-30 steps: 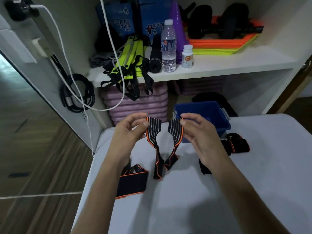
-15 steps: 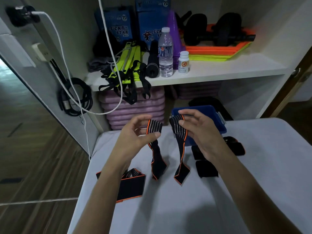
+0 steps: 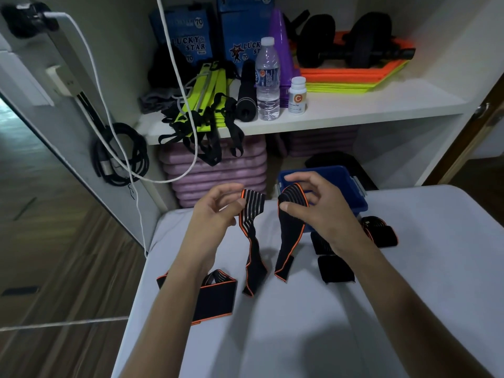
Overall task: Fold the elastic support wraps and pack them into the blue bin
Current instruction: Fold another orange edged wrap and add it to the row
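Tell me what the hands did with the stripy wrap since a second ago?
The left hand and right hand drew the wrap's two top ends apart; its lower ends, touching before, now hang separately. Both hands still pinch it. The wraps on the table and the blue bin stayed put.

- Both bare forearms reach forward from the bottom edge, converging toward the middle, the 2 hands raised level with each other and a little apart.
- The left hand [image 3: 215, 207] is turned with its thumb side up, thumb and curled fingers pinching the top of a striped wrap [image 3: 252, 214].
- The right hand [image 3: 313, 205] is palm-down, thumb below and fingers arched above, gripping the top of a second wrap [image 3: 290, 222].
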